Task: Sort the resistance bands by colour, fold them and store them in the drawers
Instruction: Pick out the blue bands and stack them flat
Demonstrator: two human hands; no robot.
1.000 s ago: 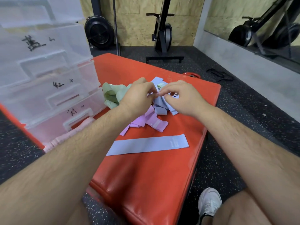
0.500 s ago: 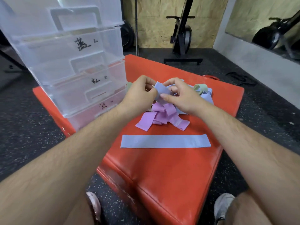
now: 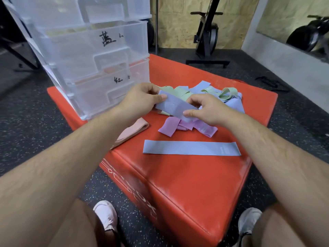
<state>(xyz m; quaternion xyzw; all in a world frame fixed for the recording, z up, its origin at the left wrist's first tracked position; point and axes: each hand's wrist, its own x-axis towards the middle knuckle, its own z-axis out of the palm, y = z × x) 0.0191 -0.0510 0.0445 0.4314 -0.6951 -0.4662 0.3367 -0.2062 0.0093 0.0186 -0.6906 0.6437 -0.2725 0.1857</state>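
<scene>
My left hand (image 3: pixel 142 100) and my right hand (image 3: pixel 206 109) hold a blue band (image 3: pixel 173 106) between them, each pinching one end, just above the pile. Behind it lie tangled green bands (image 3: pixel 181 92) and more blue bands (image 3: pixel 235 104). Purple bands (image 3: pixel 178 125) lie under my right hand. A second blue band (image 3: pixel 191 148) lies flat and straight near the front. A pink band (image 3: pixel 132 130) lies at the left beside the clear drawer unit (image 3: pixel 99 56), whose drawers are closed and carry handwritten labels.
Everything sits on a red padded box (image 3: pixel 178 175) on black rubber flooring. My two white shoes (image 3: pixel 106 214) stand in front of it. An exercise bike (image 3: pixel 206 32) and a wall mirror (image 3: pixel 293 27) are at the back.
My hands have pulled the blue band up out of the pile and spread it between them. The view has swung left and closer, showing the pink band and more of the drawers.
</scene>
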